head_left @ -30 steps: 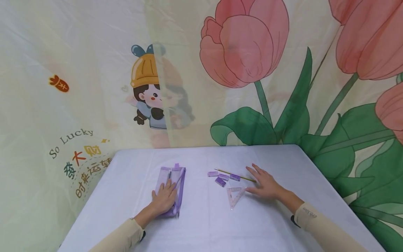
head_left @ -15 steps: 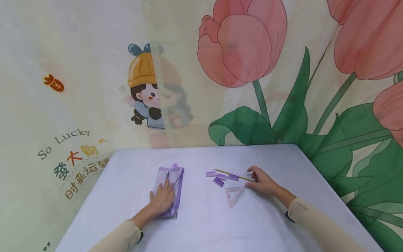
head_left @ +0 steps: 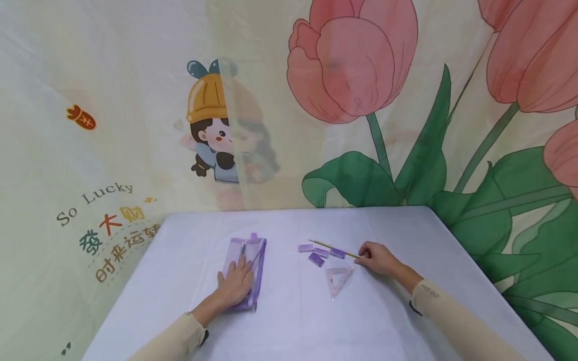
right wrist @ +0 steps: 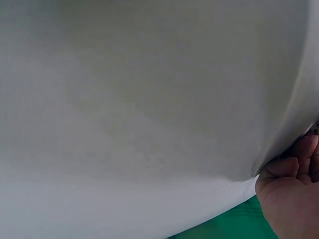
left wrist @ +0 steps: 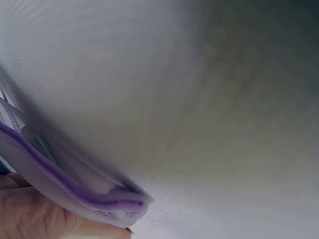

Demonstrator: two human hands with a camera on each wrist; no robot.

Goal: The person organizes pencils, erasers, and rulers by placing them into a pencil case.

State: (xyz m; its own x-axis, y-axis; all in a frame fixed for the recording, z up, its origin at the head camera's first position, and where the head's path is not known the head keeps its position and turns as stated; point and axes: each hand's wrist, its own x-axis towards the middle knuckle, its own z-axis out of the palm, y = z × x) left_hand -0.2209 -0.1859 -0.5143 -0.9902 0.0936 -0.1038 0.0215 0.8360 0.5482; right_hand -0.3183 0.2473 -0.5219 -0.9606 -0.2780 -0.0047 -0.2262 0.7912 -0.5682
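Note:
In the head view, my left hand [head_left: 235, 286] rests with fingers extended on a purple mesh pencil case [head_left: 236, 247], which shows a pen-like item inside. The left wrist view catches the case's purple edging [left wrist: 79, 191] beside part of that hand. At the right, my right hand [head_left: 378, 259] pinches the near end of a thin yellowish pencil [head_left: 323, 244], its fingers curled. The pencil slants away to the left behind several small purple blocks [head_left: 316, 259] that look like erasers. In the right wrist view, the curled fingers [right wrist: 281, 168] mostly hide the pencil.
A clear pinkish triangular set square [head_left: 331, 285] lies in front of the blocks, left of my right hand. A white cloth covers the table [head_left: 289, 326]. Behind its far edge hangs a printed curtain [head_left: 280, 150] with tulips and a cartoon figure.
My right hand has gone from spread fingers over the pencil's end to curled fingers pinching it. The left hand stays on the pencil case.

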